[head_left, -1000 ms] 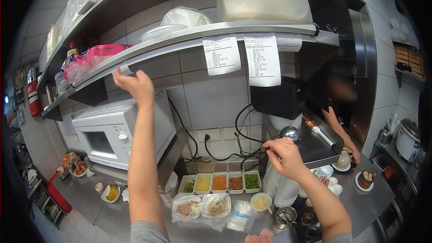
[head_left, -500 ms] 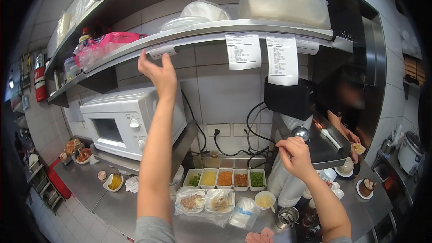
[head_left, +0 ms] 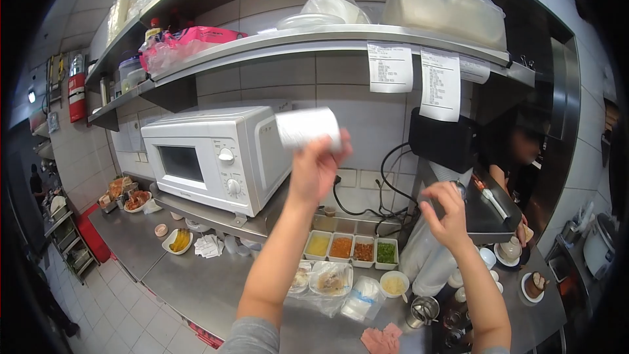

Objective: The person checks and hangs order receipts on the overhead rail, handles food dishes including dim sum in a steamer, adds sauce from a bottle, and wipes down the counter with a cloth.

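Observation:
My left hand (head_left: 316, 169) pinches a curled white paper slip (head_left: 308, 128) by its lower right part, in front of the wall and to the right of the microwave (head_left: 216, 157). The slip is blurred and its print does not show. My right hand (head_left: 447, 213) is raised over the counter with thumb and fingers apart and nothing in it. It is nearest to a shiny metal dome, mostly hidden behind its fingers, and a black device (head_left: 442, 144). Two printed receipts, a shorter one (head_left: 390, 69) and a longer one (head_left: 440, 85), hang from the shelf edge.
Below my hands are small tubs of toppings (head_left: 341, 247), bagged food containers (head_left: 329, 280), a bowl (head_left: 394, 284), a metal cup (head_left: 422, 311) and a pink cloth (head_left: 381, 339). The metal shelf (head_left: 295, 40) runs overhead. Another person (head_left: 501, 174) stands at the right behind the counter.
The paper slip has come off the shelf edge into my left hand, which has moved down and right. My right hand's fingers have spread from a pinch. The view has shifted left.

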The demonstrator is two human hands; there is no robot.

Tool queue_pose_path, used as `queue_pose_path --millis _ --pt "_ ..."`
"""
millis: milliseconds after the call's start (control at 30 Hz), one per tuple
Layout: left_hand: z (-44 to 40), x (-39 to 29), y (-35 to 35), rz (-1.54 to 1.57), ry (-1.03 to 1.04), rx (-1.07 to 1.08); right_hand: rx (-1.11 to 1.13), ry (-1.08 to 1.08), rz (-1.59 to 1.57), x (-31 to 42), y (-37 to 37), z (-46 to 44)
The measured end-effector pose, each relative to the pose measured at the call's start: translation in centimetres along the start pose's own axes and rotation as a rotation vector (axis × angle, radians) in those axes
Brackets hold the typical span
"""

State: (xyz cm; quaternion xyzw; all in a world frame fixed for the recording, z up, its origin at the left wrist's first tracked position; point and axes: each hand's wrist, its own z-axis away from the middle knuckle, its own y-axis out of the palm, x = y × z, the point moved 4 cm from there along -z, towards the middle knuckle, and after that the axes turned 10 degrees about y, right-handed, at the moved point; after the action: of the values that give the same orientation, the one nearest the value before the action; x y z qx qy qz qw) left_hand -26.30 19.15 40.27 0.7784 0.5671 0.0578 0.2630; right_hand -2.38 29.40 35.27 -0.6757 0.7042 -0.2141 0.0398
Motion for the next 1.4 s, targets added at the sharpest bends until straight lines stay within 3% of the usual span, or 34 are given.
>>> queue_pose_path --millis 67,133,167,233,267,333,500,700,833,900,1000,1133,1167,1300,1400 --pt "4.5 2.0 1.4 -0.158 -0.124 0.240 -0.011 -0.141 0.143 3.0 -0.8 -1.2" --pt "8.5 3.2 3.0 -0.392 -0.319 0.326 0.173 0.019 -0.363 4.5 0.1 -2.1" --pt "9.7 3.5 4.0 -0.343 -0.393 0.309 0.290 0.124 -0.617 4.8 1.2 -2.1" --pt "11.2 4.2 3.9 -0.383 -0.526 0.306 0.517 0.353 -0.757 4.5 2.6 -1.7" --pt "11.1 3.9 3.8 -0.378 -0.467 0.293 0.621 0.475 -0.789 4.5 2.9 -1.6" --pt "10.7 2.8 3.4 -0.370 -0.344 0.263 0.638 0.561 -0.838 4.3 2.8 -1.1" --pt "10.2 1.1 0.6 -0.421 -0.475 0.326 0.494 0.578 -0.879 4.5 2.4 -0.7" --pt "10.7 1.3 1.4 -0.392 -0.461 0.239 0.351 0.534 -0.943 4.6 1.6 -1.0" --pt "10.0 1.0 1.1 -0.497 -0.446 0.208 0.482 0.588 -0.757 5.2 0.4 -0.5" --pt "9.6 0.4 2.5 -0.469 -0.418 0.246 0.526 0.604 -0.702 4.9 0.5 0.0" --pt "9.1 0.2 2.9 -0.499 -0.364 0.244 0.450 0.316 -0.513 4.9 0.9 0.2" --pt "8.9 -0.6 1.3 -0.566 -0.326 0.168 0.460 0.512 -0.647 6.1 -0.7 -0.1" --pt "8.6 -0.6 0.0 -0.567 -0.193 0.187 0.411 0.547 -0.725 5.9 -0.9 0.0" --pt "7.3 -1.9 -1.6 -0.577 -0.014 0.097 0.351 0.083 -0.566 4.9 -2.0 -0.8" --pt "6.2 -2.2 4.6 -1.130 0.403 0.331 0.388 -0.034 -0.215 6.7 0.4 -0.2"
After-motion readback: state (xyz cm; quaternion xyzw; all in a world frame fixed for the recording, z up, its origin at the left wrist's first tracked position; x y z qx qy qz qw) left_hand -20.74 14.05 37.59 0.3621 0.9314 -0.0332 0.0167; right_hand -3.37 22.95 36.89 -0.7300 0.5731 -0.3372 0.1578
